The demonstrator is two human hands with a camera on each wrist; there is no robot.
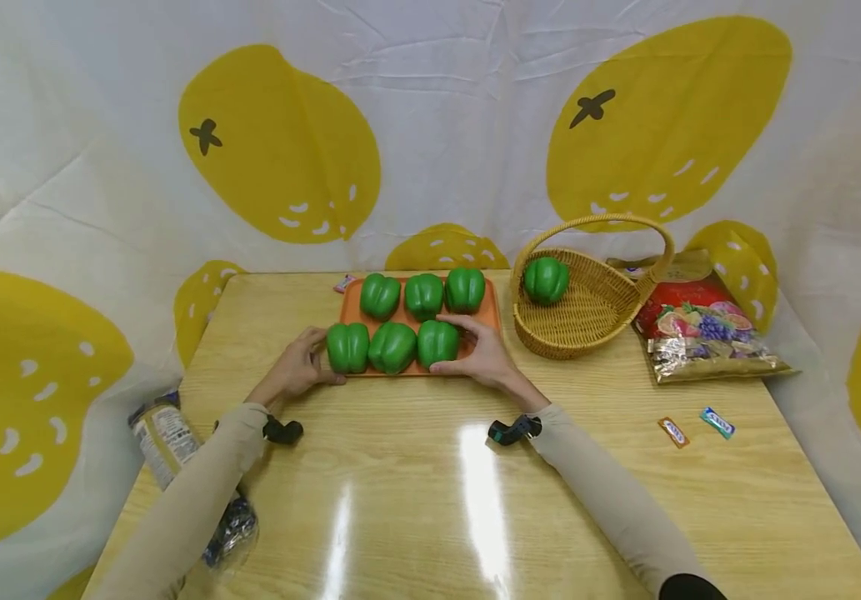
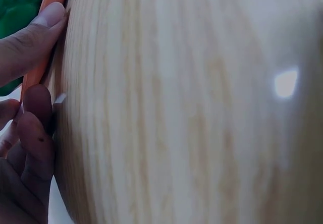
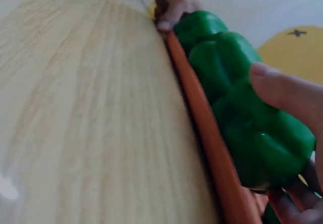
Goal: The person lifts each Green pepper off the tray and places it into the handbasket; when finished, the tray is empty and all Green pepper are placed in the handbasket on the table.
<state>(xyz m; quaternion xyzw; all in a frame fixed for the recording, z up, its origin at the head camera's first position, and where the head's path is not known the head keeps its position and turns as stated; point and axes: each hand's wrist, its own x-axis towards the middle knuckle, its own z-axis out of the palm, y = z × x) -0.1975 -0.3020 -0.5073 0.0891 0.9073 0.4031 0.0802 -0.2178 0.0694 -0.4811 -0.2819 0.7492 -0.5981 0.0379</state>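
An orange tray [image 1: 490,310] near the table's back edge bears two rows of green bell peppers, three per row. My right hand [image 1: 484,357] grips the rightmost front bell pepper [image 1: 438,343], thumb on its near side and fingers round its far right. In the right wrist view this pepper [image 3: 262,138] stands just inside the tray's rim. At the tray's left end, my left hand [image 1: 298,364] holds the edge, beside the leftmost front pepper [image 1: 347,347]. Its thumb [image 2: 48,19] lies on the orange rim in the left wrist view, with the other fingers curled close to it.
Right of the tray stands a wicker basket [image 1: 565,337] with one bell pepper [image 1: 546,280] inside. A fruit-printed bag [image 1: 708,321] lies beyond it, with two small wrapped sweets [image 1: 673,432] nearer me. A canister [image 1: 163,437] and a crinkled clear packet [image 1: 233,527] lie by my left forearm.
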